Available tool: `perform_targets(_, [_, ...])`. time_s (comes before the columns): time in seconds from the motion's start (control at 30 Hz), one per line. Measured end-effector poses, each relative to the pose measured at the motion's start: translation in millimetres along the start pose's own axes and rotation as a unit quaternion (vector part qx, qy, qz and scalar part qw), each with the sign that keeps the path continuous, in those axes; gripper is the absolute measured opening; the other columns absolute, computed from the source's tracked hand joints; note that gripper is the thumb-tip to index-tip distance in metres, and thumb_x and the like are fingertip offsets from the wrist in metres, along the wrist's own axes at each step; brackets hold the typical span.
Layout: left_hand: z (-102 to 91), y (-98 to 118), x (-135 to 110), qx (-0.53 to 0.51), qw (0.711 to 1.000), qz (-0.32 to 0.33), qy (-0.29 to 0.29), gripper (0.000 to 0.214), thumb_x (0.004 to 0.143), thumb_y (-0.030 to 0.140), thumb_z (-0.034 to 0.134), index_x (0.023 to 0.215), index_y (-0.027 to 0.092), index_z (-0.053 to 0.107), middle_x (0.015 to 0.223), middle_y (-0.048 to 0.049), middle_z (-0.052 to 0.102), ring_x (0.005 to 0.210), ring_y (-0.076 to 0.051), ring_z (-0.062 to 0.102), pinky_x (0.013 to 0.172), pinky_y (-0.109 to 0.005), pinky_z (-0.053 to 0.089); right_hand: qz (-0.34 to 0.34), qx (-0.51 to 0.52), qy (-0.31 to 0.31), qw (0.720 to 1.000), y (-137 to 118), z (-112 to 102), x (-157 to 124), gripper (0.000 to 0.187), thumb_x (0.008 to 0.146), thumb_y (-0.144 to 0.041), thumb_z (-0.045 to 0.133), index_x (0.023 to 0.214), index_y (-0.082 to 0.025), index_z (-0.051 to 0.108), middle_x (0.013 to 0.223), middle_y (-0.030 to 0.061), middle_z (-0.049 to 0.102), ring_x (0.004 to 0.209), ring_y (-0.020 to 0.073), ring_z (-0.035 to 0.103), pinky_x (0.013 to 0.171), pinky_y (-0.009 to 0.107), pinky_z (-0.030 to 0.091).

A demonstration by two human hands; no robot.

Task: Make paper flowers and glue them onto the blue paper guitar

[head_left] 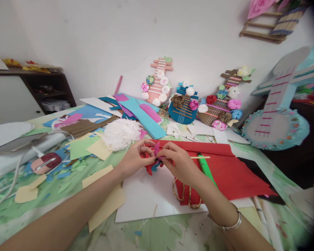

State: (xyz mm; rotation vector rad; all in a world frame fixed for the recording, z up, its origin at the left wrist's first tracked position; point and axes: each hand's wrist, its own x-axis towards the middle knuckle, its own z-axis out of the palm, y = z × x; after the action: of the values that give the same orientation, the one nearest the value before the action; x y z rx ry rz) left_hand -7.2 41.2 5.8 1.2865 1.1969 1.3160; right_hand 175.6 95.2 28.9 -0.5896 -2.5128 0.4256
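Note:
Both my hands meet over a white sheet (pixel 138 202) at the middle of the table. Between them is a small paper flower (pixel 154 166) with red, blue and purple petals. My left hand (pixel 137 157) pinches it from the left, thumb and fingers closed. My right hand (pixel 176 161) grips its right side, fingers pressed together. A thin wooden stick (pixel 202 157) juts out to the right from behind my right hand; whether I hold it is hidden. Under that hand lie gold-handled scissors (pixel 194 198), beside a green cutter (pixel 206 169) on red crepe paper (pixel 235 174).
A tangle of white string (pixel 121 134) lies behind my left hand. Coloured paper strips (pixel 143 116) and scraps (pixel 81 148) spread leftward. Flower-covered paper instruments (pixel 183 108) lean on the wall. A blue-grey paper instrument (pixel 274 122) stands right. A phone (pixel 18 141) and cable are at left.

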Motion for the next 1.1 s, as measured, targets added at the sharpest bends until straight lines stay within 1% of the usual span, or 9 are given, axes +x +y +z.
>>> perform_targets(0.13, [-0.3,-0.3,-0.1,0.001,1.000,0.005,0.003,0.044,0.070,0.025,0.074,0.106,0.016,0.050,0.066,0.0017,0.063,0.054,-0.014,0.062,0.048,-0.025,0.053,-0.012,0.006,0.016,1.000,3.1,1.6,0.1,0.017,0.088,-0.012,0.050,0.092,-0.021,0.064,0.093,0.0046,0.055,0.075,0.0122,0.054,0.067,0.025,0.045])
perform_targets(0.3, [0.0,0.4,-1.4,-0.023,1.000,0.004,-0.017,0.045,0.070,0.027,0.074,0.105,0.017,0.049,0.068,0.0018,0.063,0.053,-0.016,0.063,0.045,-0.028,0.054,-0.035,0.021,0.028,0.999,1.9,1.0,1.0,0.011,0.085,-0.012,0.054,0.088,-0.019,0.062,0.090,0.0043,0.055,0.075,0.0124,0.054,0.067,0.024,0.046])
perform_targets(0.4, [0.7,1.5,-1.3,-0.010,1.000,0.008,-0.012,0.045,0.069,0.028,0.075,0.104,0.017,0.050,0.067,0.0010,0.063,0.056,-0.016,0.063,0.046,-0.027,0.054,-0.032,0.020,0.031,0.999,0.6,1.2,1.2,0.010,0.086,-0.013,0.054,0.084,-0.019,0.061,0.088,0.0039,0.055,0.073,0.0119,0.054,0.067,0.024,0.046])
perform_targets(0.57, [-0.2,1.1,0.5,0.019,1.000,0.021,0.004,0.041,0.067,0.027,0.076,0.097,0.016,0.050,0.066,0.0005,0.063,0.061,-0.013,0.060,0.055,-0.025,0.053,-0.023,0.006,0.038,0.999,1.6,3.2,0.7,0.010,0.085,-0.011,0.054,0.083,-0.019,0.060,0.090,0.0039,0.056,0.074,0.0121,0.055,0.066,0.024,0.046])
perform_targets(0.83, [-1.1,-0.7,0.9,0.000,1.000,0.007,-0.008,0.044,0.066,0.026,0.076,0.097,0.017,0.046,0.067,0.0022,0.062,0.060,-0.013,0.058,0.054,-0.026,0.053,-0.029,-0.007,0.051,0.998,4.1,6.0,0.8,0.007,0.082,-0.013,0.058,0.083,-0.019,0.056,0.087,0.0034,0.055,0.070,0.0121,0.053,0.063,0.024,0.046])
perform_targets(1.1, [-2.1,-3.9,2.8,0.022,1.000,0.001,-0.009,0.043,0.066,0.025,0.076,0.096,0.018,0.045,0.068,0.0016,0.062,0.063,-0.013,0.058,0.057,-0.027,0.052,-0.028,-0.016,0.050,0.998,3.6,7.4,1.0,0.008,0.082,-0.011,0.057,0.081,-0.019,0.057,0.089,0.0040,0.056,0.071,0.0119,0.054,0.062,0.024,0.045])
